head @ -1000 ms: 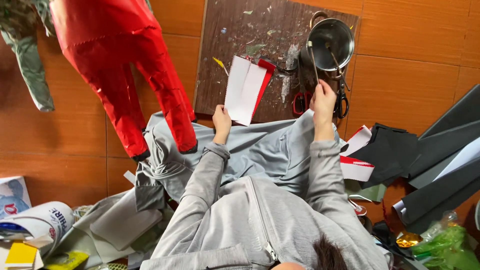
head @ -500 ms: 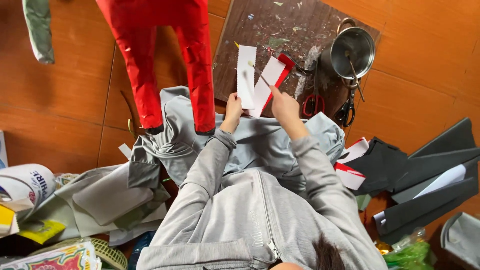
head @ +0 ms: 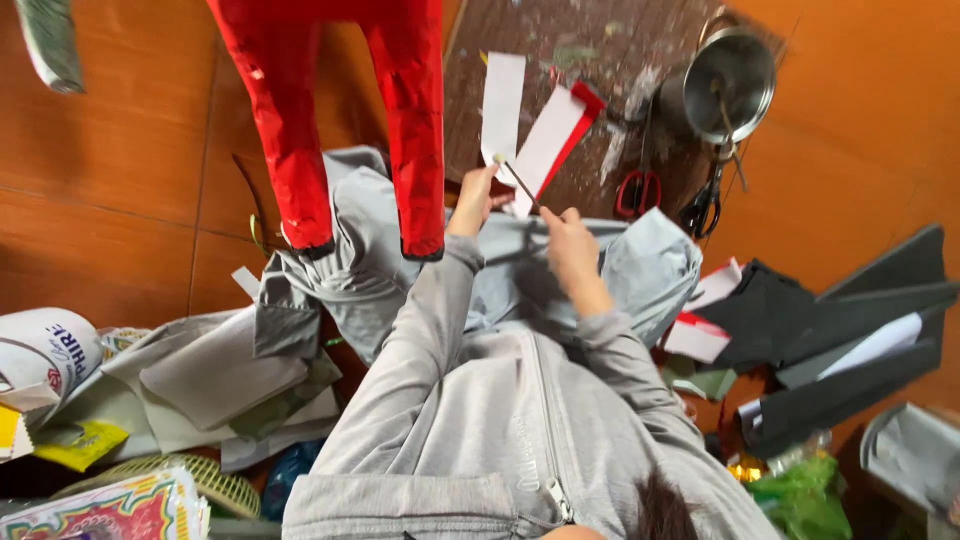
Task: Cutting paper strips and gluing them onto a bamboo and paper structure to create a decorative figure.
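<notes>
Left hand (head: 472, 203) pinches the bottom of a white-and-red paper sheet (head: 545, 140), held up over the brown board (head: 600, 60). Right hand (head: 568, 240) grips a thin stick (head: 517, 180), its tip touching the paper (glue brush, maybe; can't tell). Metal pot (head: 728, 85) and red scissors (head: 636, 193) sit just beside.

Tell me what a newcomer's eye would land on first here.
The bright red papier-mache legs standing at upper left on the orange floor. Then the left hand and right hand at centre, working a thin stick against white-and-red paper strips. A shiny metal pot sits upper right.
</notes>
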